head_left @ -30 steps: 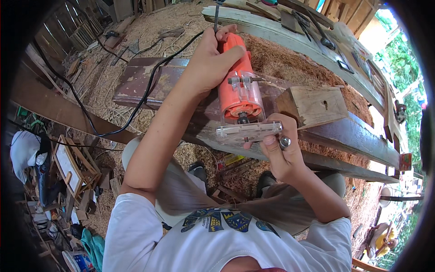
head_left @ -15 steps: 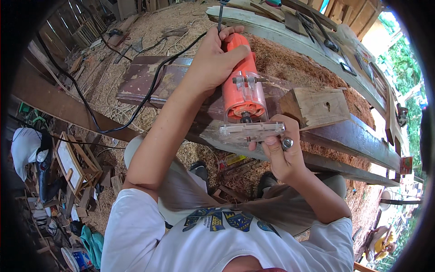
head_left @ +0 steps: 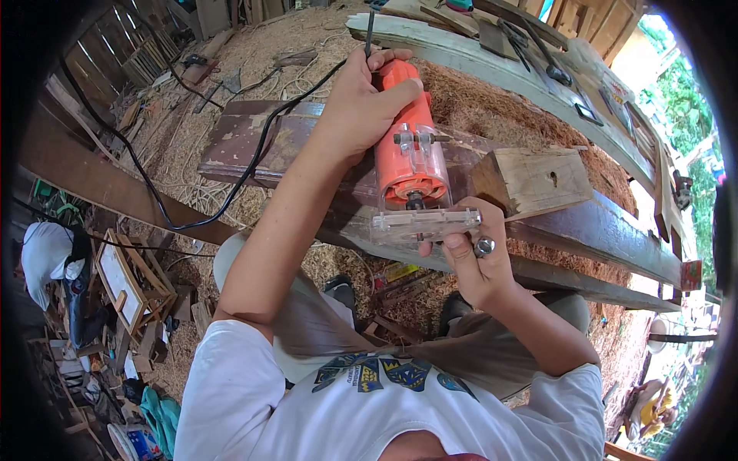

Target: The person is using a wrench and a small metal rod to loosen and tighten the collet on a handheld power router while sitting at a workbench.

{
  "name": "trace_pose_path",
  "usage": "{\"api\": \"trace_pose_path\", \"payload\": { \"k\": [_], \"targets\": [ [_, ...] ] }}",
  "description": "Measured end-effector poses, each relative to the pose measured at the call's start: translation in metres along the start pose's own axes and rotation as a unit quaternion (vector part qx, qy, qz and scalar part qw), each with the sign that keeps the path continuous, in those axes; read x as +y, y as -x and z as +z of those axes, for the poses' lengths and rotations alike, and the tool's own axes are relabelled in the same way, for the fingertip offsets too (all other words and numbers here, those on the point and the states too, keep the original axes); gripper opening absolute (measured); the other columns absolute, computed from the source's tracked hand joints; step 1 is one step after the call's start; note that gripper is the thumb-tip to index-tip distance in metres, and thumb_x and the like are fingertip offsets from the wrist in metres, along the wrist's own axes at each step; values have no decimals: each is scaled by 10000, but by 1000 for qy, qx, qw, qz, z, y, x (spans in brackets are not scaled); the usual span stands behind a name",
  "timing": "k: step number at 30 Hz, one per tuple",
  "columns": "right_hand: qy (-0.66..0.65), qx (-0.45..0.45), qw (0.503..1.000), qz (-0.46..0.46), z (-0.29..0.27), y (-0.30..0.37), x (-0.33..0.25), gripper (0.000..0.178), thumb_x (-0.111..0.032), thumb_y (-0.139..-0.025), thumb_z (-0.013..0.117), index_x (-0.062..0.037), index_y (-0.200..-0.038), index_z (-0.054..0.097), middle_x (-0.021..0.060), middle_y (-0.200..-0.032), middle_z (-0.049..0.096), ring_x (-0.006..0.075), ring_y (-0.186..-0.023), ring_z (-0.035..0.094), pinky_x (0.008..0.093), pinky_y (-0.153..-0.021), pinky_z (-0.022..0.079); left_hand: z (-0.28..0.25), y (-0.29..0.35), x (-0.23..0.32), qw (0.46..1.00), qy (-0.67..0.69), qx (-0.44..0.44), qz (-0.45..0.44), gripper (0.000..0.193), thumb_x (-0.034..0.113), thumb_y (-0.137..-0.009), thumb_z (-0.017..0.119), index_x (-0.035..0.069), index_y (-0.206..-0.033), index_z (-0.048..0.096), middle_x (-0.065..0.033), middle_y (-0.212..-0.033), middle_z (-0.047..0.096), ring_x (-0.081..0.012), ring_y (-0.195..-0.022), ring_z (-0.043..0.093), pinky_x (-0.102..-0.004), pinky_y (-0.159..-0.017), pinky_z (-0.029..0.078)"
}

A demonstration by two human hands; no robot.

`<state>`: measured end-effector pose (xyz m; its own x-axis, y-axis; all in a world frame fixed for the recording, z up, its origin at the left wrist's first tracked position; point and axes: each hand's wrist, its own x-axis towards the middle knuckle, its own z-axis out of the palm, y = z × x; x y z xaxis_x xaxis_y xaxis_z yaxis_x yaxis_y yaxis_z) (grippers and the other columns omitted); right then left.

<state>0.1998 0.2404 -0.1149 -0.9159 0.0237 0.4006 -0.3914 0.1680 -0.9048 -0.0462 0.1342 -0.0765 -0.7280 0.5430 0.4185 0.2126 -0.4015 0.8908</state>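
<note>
An orange trim router [head_left: 413, 165] with a clear plastic base [head_left: 424, 225] lies over a dark painted board in front of me, its base toward my body. My left hand [head_left: 369, 104] wraps round the far end of the orange body, thumb across the top. My right hand [head_left: 483, 265] is closed at the right end of the clear base, fingers behind it and thumb in front. A small shiny round metal end [head_left: 484, 247] sticks out between its thumb and fingers; the rest of that piece is hidden. The collet [head_left: 415, 201] shows just above the base.
A wooden block [head_left: 538, 183] rests on the board right of the router. A black cord [head_left: 265, 146] loops away to the left. Beyond lies a pale plank [head_left: 477, 65] with hand tools and a phone [head_left: 588, 114]. A wooden frame [head_left: 127, 284] stands lower left among scraps and shavings.
The view has shifted very slightly. Both hands keep the same hold on the router, which stays in nearly the same place.
</note>
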Motion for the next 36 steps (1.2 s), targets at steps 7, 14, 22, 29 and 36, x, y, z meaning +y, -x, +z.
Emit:
{"api": "trace_pose_path", "payload": {
  "k": [7,14,22,29,36],
  "targets": [
    [36,-23,999,-2,-1,5,-1,358,-77,-1140,479,-24,-1470,350,126,-1091,667,184,-1010,669,382,-993,516,0,2,2,1000,4,-2,-4,475,35,-936,760,-15,-1343,520,-86,-1318,627,-152,-1053,682,-329,-862,627],
    [51,-12,998,-29,2,2,-1,351,-81,-1140,480,-24,-1463,357,144,-1157,650,185,-998,677,380,-965,534,-1,5,-3,1000,20,9,-1,451,57,-945,755,-2,-1342,548,-57,-1308,613,-129,-1077,645,-311,-888,599],
    [66,5,997,-34,7,-1,-4,372,-47,-1130,480,-23,-1479,355,151,-1183,646,182,-1004,687,383,-950,549,-1,5,-2,1000,-1,3,1,442,66,-964,740,4,-1362,556,-54,-1307,603,-120,-1109,623,-297,-930,561],
    [77,40,996,-3,12,-3,-9,469,-90,-1102,582,-19,-1501,347,147,-1273,590,190,-994,695,364,-896,560,1,4,-2,1000,16,18,17,500,101,-895,769,-54,-1309,536,-102,-1232,610,-148,-1083,620,-321,-919,565],
    [86,63,994,9,11,0,-2,563,-172,-1089,634,0,-1523,319,151,-1371,500,192,-978,666,338,-848,568,6,9,8,1000,16,14,-3,472,90,-903,757,-51,-1288,523,-112,-1251,603,-153,-1085,622,-323,-923,568]
  ]
}}
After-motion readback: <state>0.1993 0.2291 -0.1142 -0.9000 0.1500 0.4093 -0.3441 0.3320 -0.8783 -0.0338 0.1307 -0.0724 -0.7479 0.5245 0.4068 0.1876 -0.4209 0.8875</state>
